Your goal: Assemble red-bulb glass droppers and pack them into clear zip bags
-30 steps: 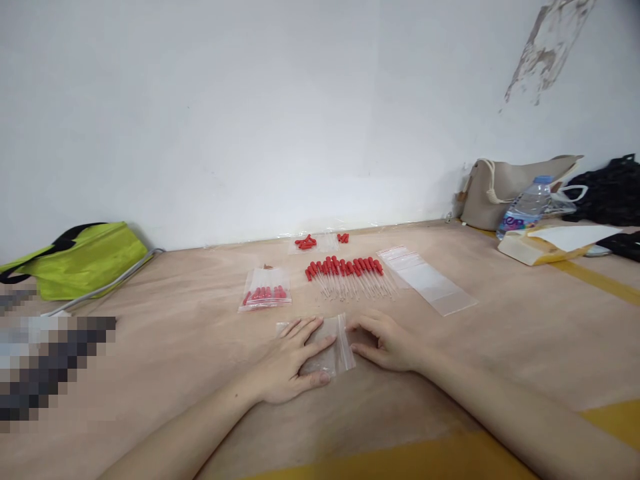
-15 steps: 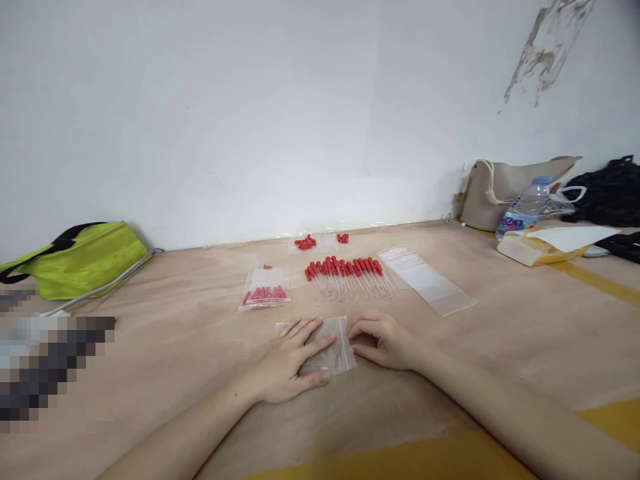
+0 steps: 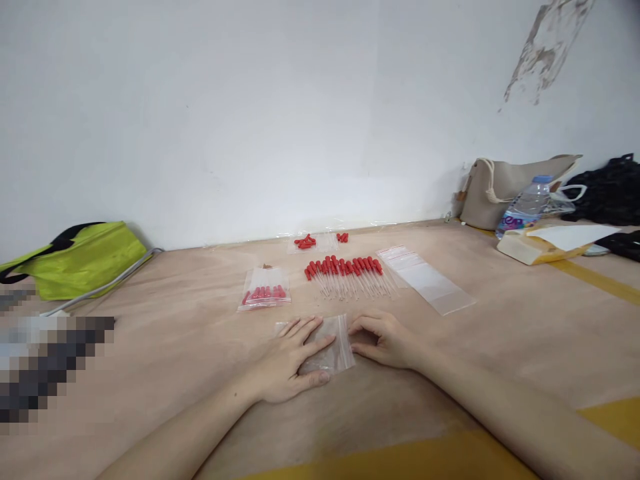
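Note:
A small clear zip-lock bag (image 3: 327, 357) lies flat on the table surface in front of me, its zip strip toward the right. My left hand (image 3: 295, 363) rests palm down across it, fingers stretched and spread. At the zip end, the curled fingers and thumb of my right hand (image 3: 380, 340) close on the bag's edge; the fingertips are partly hidden. Beyond my hands, several glass droppers with red rubber bulbs (image 3: 345, 267) lie side by side. Left of them is another zip-lock bag (image 3: 265, 293) with several red-bulbed droppers in it.
Flat clear bags (image 3: 427, 280) lie right of the droppers. Loose red bulbs (image 3: 305, 243) sit near the wall (image 3: 280, 120). At the right stand a water bottle (image 3: 527, 207), a beige bag (image 3: 490, 190) and an opened carton (image 3: 535, 248). A lime-green pouch (image 3: 95, 260) is at the left.
Almost nothing differs. Both hands keep their places on the zip-lock bag, and the view has shifted very slightly.

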{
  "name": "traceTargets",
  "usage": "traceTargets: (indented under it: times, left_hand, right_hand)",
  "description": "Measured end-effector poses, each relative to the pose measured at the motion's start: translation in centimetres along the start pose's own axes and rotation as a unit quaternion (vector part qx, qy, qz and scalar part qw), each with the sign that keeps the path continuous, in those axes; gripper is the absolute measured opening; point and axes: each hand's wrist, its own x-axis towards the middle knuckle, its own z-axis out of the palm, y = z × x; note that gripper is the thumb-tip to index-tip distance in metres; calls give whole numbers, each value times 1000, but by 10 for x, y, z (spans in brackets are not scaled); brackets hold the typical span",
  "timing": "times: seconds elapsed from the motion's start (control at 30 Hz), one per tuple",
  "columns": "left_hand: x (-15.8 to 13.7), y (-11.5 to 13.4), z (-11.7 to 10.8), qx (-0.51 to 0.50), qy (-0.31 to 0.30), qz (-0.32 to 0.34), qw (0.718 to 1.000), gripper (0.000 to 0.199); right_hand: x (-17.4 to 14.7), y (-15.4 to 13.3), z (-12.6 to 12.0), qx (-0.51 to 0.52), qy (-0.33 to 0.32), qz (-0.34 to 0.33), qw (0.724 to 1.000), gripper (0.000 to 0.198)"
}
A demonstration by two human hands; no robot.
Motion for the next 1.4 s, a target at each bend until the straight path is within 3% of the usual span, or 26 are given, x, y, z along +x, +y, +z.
traceTargets:
  times: [0.37, 0.5, 0.67, 0.9, 1.07, 1.2, 1.3, 1.4]
  left_hand:
    - [0, -1, 1, 6, 1, -2, 1000, 59]
    - [0, -1, 2, 0, -3, -12, 1000, 63]
    - [-1, -1, 1, -18, 10, -14, 1000, 68]
    - [-8, -17, -5, -60, 41, -20, 997, 57]
    - [-9, -20, -4, -64, 49, -12, 997, 48]
    - [-6, -18, -5, -78, 65, -16, 995, 48]
    - [-4, -17, -5, -85, 71, -25, 994, 48]
    - [-4, -16, -4, -90, 81, -30, 992, 48]
  right_hand:
    - [2, -4, -2, 26, -20, -32, 999, 27]
    - [3, -9, -6, 25, -117, -85, 989, 44]
    - [8, -15, -10, -16, -216, -106, 970, 73]
    - [11, -8, -17, 6, -240, -62, 969, 48]
    - [9, -1, -17, 79, -170, -19, 982, 31]
    - [28, 12, -22, 68, -26, 95, 993, 19]
    - [60, 27, -26, -50, 102, 217, 970, 9]
    - [96, 40, -22, -139, 86, 328, 931, 19]
